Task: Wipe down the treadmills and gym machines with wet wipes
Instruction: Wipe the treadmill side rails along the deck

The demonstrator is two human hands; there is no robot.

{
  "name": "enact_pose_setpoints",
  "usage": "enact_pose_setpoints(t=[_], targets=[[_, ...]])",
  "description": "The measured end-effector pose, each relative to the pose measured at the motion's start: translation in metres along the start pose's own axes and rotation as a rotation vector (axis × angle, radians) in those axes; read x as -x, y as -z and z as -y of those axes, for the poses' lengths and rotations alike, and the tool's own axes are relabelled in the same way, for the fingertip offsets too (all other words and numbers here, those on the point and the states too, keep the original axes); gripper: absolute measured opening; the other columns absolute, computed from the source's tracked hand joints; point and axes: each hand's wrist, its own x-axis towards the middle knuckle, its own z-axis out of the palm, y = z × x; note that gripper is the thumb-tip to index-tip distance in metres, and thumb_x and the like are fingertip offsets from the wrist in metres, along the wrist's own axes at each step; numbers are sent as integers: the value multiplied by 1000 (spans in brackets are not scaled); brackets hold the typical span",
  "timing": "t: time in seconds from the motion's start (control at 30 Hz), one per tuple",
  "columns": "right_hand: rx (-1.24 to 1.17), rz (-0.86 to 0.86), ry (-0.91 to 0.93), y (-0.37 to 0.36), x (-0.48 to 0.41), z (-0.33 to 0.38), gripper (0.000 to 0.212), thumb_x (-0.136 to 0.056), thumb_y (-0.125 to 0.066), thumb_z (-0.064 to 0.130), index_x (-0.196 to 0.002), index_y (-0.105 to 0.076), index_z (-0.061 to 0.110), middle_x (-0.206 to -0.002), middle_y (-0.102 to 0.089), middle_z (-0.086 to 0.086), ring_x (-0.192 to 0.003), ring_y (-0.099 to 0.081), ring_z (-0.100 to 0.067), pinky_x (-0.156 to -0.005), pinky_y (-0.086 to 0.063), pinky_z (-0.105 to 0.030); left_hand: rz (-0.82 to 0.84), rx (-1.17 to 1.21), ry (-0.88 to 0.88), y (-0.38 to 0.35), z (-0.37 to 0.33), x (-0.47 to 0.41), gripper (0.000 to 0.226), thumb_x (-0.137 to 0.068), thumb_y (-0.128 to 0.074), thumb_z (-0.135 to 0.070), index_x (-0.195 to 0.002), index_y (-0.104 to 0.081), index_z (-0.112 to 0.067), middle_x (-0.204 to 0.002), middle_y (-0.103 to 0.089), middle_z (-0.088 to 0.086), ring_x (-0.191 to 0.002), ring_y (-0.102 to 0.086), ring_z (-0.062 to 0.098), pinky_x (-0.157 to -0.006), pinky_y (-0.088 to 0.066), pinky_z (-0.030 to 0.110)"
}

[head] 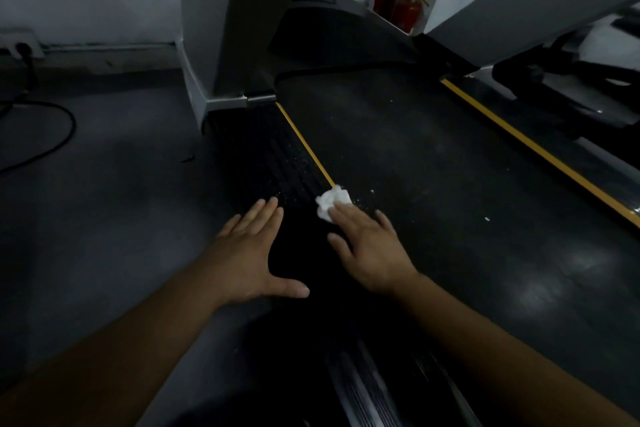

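A treadmill with a dark running belt (433, 177) and yellow-edged side rails fills the middle of the head view. A crumpled white wet wipe (329, 201) lies on the left yellow strip, at the belt's edge. My right hand (370, 250) lies flat with straight fingers, its fingertips pressing on the near side of the wipe. My left hand (252, 253) is spread flat, palm down, on the ribbed black left side rail (263, 156), a little left of the wipe and not touching it.
The treadmill's grey upright post (221, 28) rises at the rail's far end. Two red fire extinguishers (401, 7) stand behind the machine. A black cable (59, 139) loops on the grey floor at left. Another machine (571, 80) stands at right. White crumbs dot the belt.
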Motion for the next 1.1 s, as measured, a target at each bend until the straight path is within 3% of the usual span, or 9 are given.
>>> enact_pose_setpoints(t=[0.13, 0.3, 0.5, 0.7, 0.77, 0.83, 0.9, 0.97, 1.1], targets=[[5, -35, -123, -3, -35, 15, 63, -105, -30, 54, -160, -23, 24, -169, -16, 3, -153, -18, -12, -126, 1, -45, 1, 9, -3, 2, 0, 1, 161, -32, -15, -112, -161, 17, -21, -161, 35, -11, -144, 35, 4, -125, 9, 36], [22, -3, -31, -2, 3, 9, 69, -102, -25, 59, -161, -21, 24, -169, -15, 4, -155, -3, -10, -123, 8, -37, 5, 8, 11, 2, -1, 0, 150, -45, -32, -105, -161, 17, -21, -162, 35, -10, -145, 35, 4, -124, 11, 36], [12, -58, -44, -1, -38, 32, 63, -104, -31, 55, -156, -34, 18, -167, -22, -2, -156, -6, -16, -125, 2, -45, -2, -12, 23, 6, -5, 1, 149, -46, -34, -102, -161, 15, -20, -163, 32, -9, -143, 34, 3, -123, 10, 35], [67, 2, 121, -2, -16, 23, 64, -102, -32, 57, -158, -30, 26, -163, -31, 5, -151, -23, -12, -124, -13, -40, -18, 12, 15, 3, -3, 0, 155, -38, -23, -106, -162, 12, -20, -162, 33, -10, -145, 33, 3, -125, 8, 37], [113, -49, 134, 2, -29, 23, 58, -102, -30, 57, -151, -41, 29, -150, -45, 4, -139, -41, -18, -118, -26, -41, -12, 4, 18, 3, -3, 1, 152, -42, -27, -104, -162, 12, -19, -164, 31, -7, -147, 31, 5, -125, 8, 38], [117, -79, 102, 0, -40, 28, 55, -102, -28, 55, -144, -50, 26, -143, -48, 0, -133, -43, -20, -114, -32, -41, -7, -9, 17, 3, -3, 0, 152, -44, -31, -104, -162, 12, -19, -165, 30, -6, -148, 30, 6, -126, 7, 39], [48, -85, 78, -11, -44, 34, 69, -99, -20, 60, -149, -46, 21, -153, -42, -1, -145, -33, -21, -119, -28, -45, -1, -20, 18, 3, -2, -2, 148, -51, -39, -102, -162, 13, -19, -165, 29, -5, -149, 29, 7, -126, 7, 40], [-2, -73, 41, -22, -45, 40, 79, -95, -10, 64, -158, -33, 22, -165, -28, 3, -154, -15, -14, -124, -15, -46, -10, -24, 18, 1, -2, -2, 143, -58, -47, -98, -161, 14, -19, -165, 29, -5, -149, 29, 8, -126, 7, 40], [-46, -2, 111, -14, -35, 42, 67, -99, -13, 53, -160, -25, 29, -167, -18, 12, -154, -4, -5, -126, -1, -42, -14, -70, -3, 4, 0, -4, 143, -57, -44, -98, -161, 15, -19, -166, 28, -5, -151, 27, 9, -126, 8, 39]])
